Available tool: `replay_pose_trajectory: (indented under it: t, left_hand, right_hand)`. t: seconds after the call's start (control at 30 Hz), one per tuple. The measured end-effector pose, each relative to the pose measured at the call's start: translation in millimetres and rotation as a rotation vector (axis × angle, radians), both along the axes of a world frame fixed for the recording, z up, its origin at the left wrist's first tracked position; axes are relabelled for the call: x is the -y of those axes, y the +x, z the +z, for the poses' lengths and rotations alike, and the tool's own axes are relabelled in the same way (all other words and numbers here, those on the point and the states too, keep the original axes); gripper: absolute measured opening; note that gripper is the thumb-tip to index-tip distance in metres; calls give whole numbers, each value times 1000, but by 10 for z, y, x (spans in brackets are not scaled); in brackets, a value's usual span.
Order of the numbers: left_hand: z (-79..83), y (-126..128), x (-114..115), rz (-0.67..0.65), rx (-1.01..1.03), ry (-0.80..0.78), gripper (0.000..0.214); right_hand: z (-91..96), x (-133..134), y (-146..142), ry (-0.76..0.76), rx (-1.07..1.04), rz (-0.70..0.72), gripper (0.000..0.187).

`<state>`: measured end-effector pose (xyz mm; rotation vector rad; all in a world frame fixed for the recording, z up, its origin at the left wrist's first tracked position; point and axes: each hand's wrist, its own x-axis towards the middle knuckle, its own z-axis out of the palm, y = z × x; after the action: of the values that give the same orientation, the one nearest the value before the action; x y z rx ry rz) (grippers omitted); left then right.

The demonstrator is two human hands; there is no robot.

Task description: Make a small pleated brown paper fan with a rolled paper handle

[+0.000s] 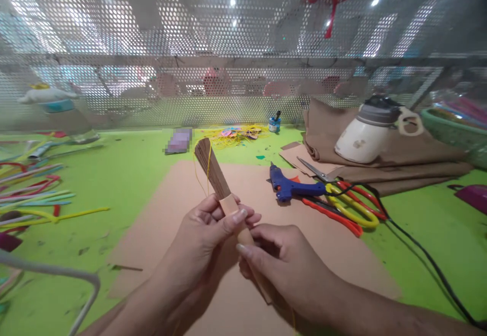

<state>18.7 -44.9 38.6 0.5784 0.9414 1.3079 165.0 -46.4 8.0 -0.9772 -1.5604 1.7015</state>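
Note:
Both hands grip a slim bundle of brown paper strips (211,167) with a tan paper wrap (228,205) around its lower part. It tilts up to the left, its fringed end free. My left hand (209,234) pinches the wrap between thumb and fingers. Lower on the tan part, my right hand (281,260) closes its thumb and fingertips around it. A thin yellow thread (196,169) loops beside the strips. Beneath the hands lies a large tan paper sheet (163,209). Some of the bundle's lower end is hidden by my right hand.
On the right lie a blue glue gun (292,186) with a black cord, scissors (353,204), brown cloth (319,128) and a white jug (365,133). Pipe cleaners (38,199) cover the left side, near a grey curved bar (76,275). Yellow thread scraps (239,135) and a small blue bottle (274,124) sit behind.

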Motion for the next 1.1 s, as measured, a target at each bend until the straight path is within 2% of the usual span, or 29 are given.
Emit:
replay_pose_trajectory:
  t: [0.13, 0.2, 0.33, 0.53, 0.97, 1.1]
  left_hand:
    - [20, 21, 9, 19, -26, 6, 29]
    - [18, 16, 12, 19, -31, 6, 29]
    - [-26, -16, 12, -1, -18, 20, 27]
    - [-47, -51, 17, -45, 9, 24, 18]
    - [-47, -35, 14, -65, 34, 32, 18]
    - [-29, -38, 29, -83, 47, 29, 25]
  right_hand:
    - [1, -7, 34, 289, 178, -11, 32]
    - [8, -10, 48, 323, 202, -8, 33]
    - [13, -13, 40, 247, 162, 2, 36]
    - [30, -11, -6, 42, 40, 34, 46]
    - [-26, 2, 2, 25, 12, 62, 56]
    - [-29, -3, 7, 23, 6, 62, 55]
